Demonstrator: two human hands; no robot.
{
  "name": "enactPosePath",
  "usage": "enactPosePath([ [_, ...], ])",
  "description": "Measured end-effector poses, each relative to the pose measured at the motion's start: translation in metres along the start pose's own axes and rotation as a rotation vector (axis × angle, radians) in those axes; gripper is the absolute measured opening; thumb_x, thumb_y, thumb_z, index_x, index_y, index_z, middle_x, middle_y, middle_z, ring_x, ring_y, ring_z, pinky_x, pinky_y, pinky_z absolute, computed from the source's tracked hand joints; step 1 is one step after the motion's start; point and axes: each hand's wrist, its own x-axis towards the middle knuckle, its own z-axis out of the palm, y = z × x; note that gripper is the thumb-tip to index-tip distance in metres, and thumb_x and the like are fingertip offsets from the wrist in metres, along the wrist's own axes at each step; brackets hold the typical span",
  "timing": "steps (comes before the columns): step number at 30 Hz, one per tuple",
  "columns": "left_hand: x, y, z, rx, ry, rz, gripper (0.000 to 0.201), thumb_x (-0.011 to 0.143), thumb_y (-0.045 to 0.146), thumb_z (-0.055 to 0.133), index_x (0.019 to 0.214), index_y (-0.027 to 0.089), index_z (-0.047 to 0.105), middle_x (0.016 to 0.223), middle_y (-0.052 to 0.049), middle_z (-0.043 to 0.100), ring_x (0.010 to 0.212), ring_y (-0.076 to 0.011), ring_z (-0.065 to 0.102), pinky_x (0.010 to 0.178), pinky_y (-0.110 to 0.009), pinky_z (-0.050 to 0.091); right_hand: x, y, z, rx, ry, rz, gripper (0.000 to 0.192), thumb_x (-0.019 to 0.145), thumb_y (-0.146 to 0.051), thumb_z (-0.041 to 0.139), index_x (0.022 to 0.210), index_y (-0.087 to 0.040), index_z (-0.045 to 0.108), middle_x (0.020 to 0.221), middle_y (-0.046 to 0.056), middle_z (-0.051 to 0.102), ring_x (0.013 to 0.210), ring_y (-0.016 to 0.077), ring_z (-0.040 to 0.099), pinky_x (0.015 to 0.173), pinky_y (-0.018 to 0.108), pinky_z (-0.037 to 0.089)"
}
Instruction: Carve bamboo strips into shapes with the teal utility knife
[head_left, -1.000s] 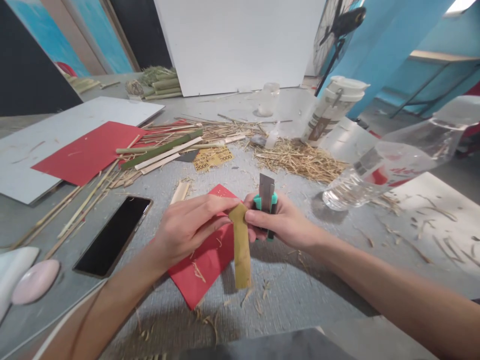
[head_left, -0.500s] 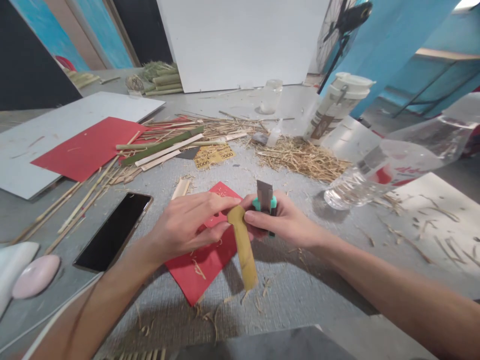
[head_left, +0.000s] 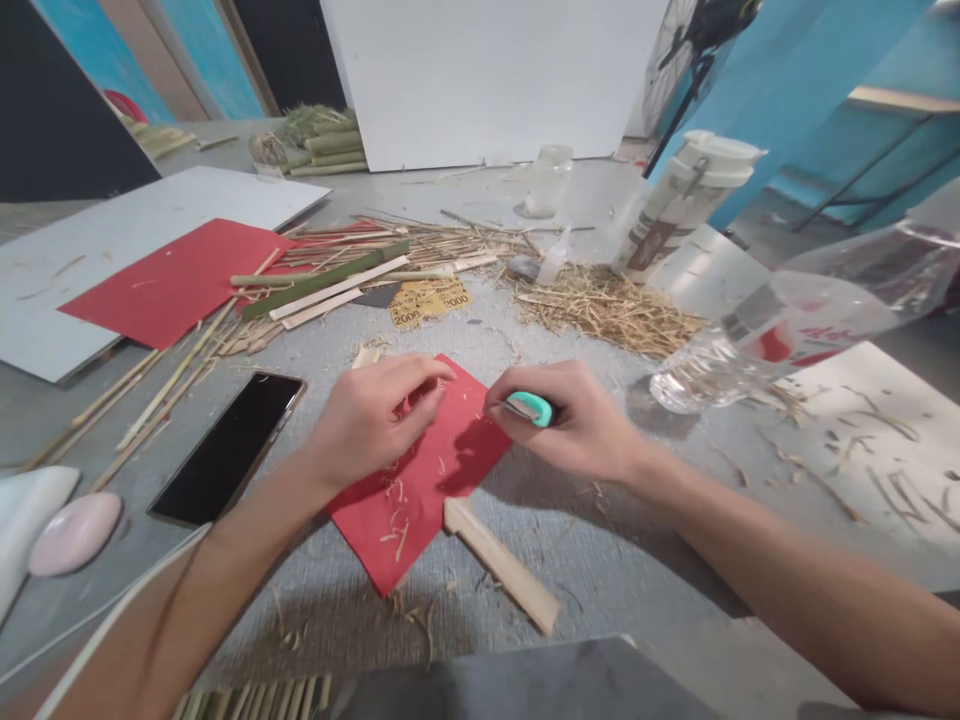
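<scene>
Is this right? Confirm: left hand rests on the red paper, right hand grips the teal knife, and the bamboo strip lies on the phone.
Not quite. The head view shows the bamboo strip lying on the table, beside the red paper, far from the phone. The rest holds: left hand on paper, right hand gripping the knife.

A craft workshop: beyond the hands, split bamboo strips [head_left: 330, 285] and straw [head_left: 611, 310] litter the grey table [head_left: 600, 580], with red paper [head_left: 176, 280] to the left and a white board [head_left: 487, 75] propped behind.
</scene>
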Motion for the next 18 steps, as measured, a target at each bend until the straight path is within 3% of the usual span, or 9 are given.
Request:
enactPosePath([
  [4,0.003,0.002,-0.006,-0.134,-0.417,0.170,0.012,0.096,0.030,0.070,0.102,0.022,0.074,0.098,-0.004,0.076,0.087,-0.0207,0.071,0.077,-0.033,0.053,-0.001,0.002,0.003,-0.099,0.129,0.047,0.011,0.091,-0.015,0.064,0.082,-0.021,0.067,0.062,-0.006,0.055,0.055,0.0096,0.042,0.055,0.026,0.034],
  [7,0.001,0.007,-0.002,-0.162,-0.582,0.229,0.027,0.083,0.033,0.084,0.108,0.025,0.075,0.110,-0.005,0.073,0.099,-0.0253,0.068,0.084,-0.037,0.054,-0.001,0.003,0.006,-0.119,0.186,0.104,0.015,0.093,-0.018,0.063,0.078,-0.021,0.065,0.061,-0.006,0.055,0.056,0.0103,0.042,0.056,0.026,0.034],
  [13,-0.003,0.012,0.009,-0.148,-0.602,0.233,0.016,0.083,0.018,0.077,0.098,0.021,0.071,0.100,-0.005,0.071,0.096,-0.0252,0.068,0.081,-0.036,0.053,-0.001,0.006,0.010,-0.106,0.171,0.126,0.016,0.093,-0.018,0.064,0.077,-0.020,0.065,0.061,-0.006,0.055,0.056,0.0100,0.044,0.055,0.026,0.034],
  [18,0.001,0.009,0.002,-0.291,-0.443,0.101,0.018,0.091,0.015,0.066,0.107,0.021,0.070,0.101,-0.004,0.076,0.091,-0.0206,0.072,0.082,-0.033,0.056,-0.002,0.004,0.008,-0.026,0.093,0.038,0.009,0.093,-0.017,0.065,0.085,-0.021,0.067,0.066,-0.005,0.062,0.057,0.0099,0.050,0.057,0.025,0.038],
])
